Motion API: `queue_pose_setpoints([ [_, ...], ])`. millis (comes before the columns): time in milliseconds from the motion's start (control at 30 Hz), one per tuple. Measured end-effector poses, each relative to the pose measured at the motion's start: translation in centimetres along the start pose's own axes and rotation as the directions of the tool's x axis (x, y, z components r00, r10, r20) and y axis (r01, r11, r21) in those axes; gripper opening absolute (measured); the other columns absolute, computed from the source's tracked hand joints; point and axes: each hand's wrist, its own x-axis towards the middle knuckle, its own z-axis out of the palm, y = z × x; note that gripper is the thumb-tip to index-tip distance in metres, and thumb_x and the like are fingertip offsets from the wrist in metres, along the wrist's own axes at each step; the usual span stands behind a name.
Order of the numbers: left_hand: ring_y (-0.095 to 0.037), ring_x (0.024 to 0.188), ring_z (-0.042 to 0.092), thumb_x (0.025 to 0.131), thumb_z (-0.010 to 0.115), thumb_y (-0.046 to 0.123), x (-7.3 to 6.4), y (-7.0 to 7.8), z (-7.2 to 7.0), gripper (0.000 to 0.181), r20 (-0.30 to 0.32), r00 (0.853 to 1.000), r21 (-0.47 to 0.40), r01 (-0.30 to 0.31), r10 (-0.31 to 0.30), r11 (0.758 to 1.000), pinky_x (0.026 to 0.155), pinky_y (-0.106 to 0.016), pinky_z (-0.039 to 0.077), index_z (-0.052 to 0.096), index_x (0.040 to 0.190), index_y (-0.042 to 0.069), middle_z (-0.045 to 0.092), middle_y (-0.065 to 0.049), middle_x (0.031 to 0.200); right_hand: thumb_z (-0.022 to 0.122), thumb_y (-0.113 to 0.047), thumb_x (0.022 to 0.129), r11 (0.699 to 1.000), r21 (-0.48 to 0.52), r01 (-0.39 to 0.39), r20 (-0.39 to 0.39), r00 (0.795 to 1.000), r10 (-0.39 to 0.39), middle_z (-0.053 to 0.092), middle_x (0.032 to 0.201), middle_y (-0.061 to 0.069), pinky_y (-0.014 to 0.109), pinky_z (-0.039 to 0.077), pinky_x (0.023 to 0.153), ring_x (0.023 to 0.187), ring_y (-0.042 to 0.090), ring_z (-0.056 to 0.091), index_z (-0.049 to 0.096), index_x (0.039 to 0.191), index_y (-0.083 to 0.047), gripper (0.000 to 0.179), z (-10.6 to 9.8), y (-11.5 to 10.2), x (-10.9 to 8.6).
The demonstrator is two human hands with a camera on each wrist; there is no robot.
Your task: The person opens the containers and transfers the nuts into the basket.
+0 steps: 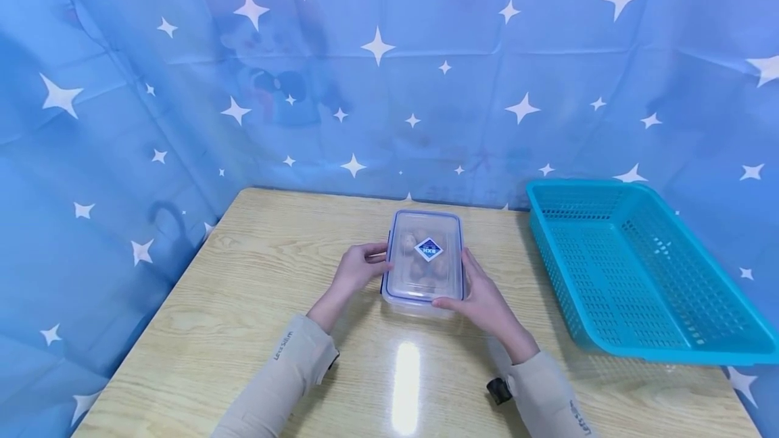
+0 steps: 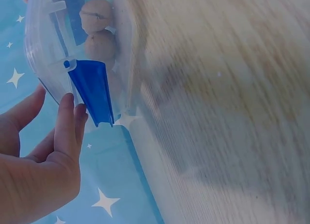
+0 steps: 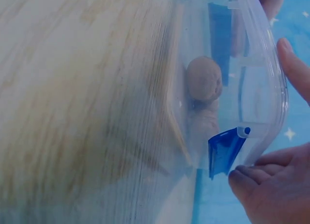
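Note:
A clear food container (image 1: 424, 262) with a blue-edged lid and a diamond-shaped label sits on the wooden table, several round brown things inside that look like walnuts (image 2: 96, 15). At its left edge is my left hand (image 1: 360, 266), thumb and fairly straight fingers touching the rim. My right hand (image 1: 481, 293) holds the near right corner, thumb along the front edge and bent fingers at the right side. A blue latch (image 2: 92, 91) angles outward by the left fingers. Another blue latch (image 3: 225, 150) sticks out beside the right fingers.
A turquoise plastic basket (image 1: 651, 289) with perforated walls stands on the right side of the table (image 1: 243, 330). Behind the table hangs a blue curtain (image 1: 426, 86) with white stars.

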Motion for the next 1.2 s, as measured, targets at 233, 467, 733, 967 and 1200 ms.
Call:
queue_pose_setpoints([
  [233,-0.034,0.120,0.065,0.089,0.071,0.001,-0.2,0.1,0.0,0.044,-0.003,1.000,0.027,-0.007,0.007,1.000,0.091,-0.033,0.060,0.062,0.131,-0.004,0.065,-0.024,0.129,0.080,-0.057,0.075,0.999,-0.016,-0.041,0.020,0.999,0.041,0.007,0.166,0.025,0.060,0.023,0.122,0.152,0.046,0.015,0.006,0.159,0.002,0.127,0.0,-0.1,0.1],
  [467,-0.034,0.120,0.065,0.089,0.071,0.001,-0.3,0.3,-0.1,0.044,-0.008,1.000,0.037,-0.003,0.003,0.999,0.090,-0.032,0.061,0.062,0.132,-0.003,0.066,-0.023,0.129,0.080,-0.058,0.076,0.999,-0.029,-0.038,0.026,0.999,0.039,0.006,0.166,0.026,0.060,0.023,0.122,0.152,0.046,0.014,0.005,0.158,0.003,0.127,-0.1,-0.3,0.1],
  [733,-0.033,0.119,0.066,0.089,0.071,0.004,-0.4,0.4,-0.3,0.044,-0.004,1.000,0.040,-0.003,0.003,0.999,0.089,-0.033,0.061,0.062,0.132,-0.001,0.067,-0.022,0.128,0.080,-0.057,0.075,0.999,-0.041,-0.008,0.010,1.000,0.009,0.007,0.166,0.026,0.060,0.025,0.121,0.151,0.047,0.015,0.007,0.158,0.004,0.126,-0.3,-0.8,0.0],
  [967,-0.031,0.117,0.067,0.089,0.073,0.006,-0.3,0.8,-0.8,0.045,-0.012,1.000,0.050,-0.010,0.011,0.999,0.089,-0.032,0.061,0.064,0.132,0.003,0.069,-0.020,0.126,0.078,-0.059,0.077,0.998,-0.057,0.007,-0.002,1.000,-0.007,0.005,0.166,0.025,0.061,0.024,0.121,0.151,0.047,0.015,0.007,0.158,0.004,0.125,-0.8,-1.7,-0.1],
  [1200,-0.030,0.110,0.071,0.089,0.073,0.004,-0.4,1.7,-1.4,0.044,-0.011,1.000,0.022,-0.027,0.027,0.999,0.087,-0.032,0.062,0.063,0.132,0.002,0.071,-0.021,0.120,0.066,-0.056,0.090,0.998,-0.064,0.017,-0.036,0.999,-0.019,0.008,0.166,0.025,0.060,0.022,0.122,0.151,0.046,0.016,0.010,0.158,0.004,0.107,-1.5,-2.8,-0.2],
])
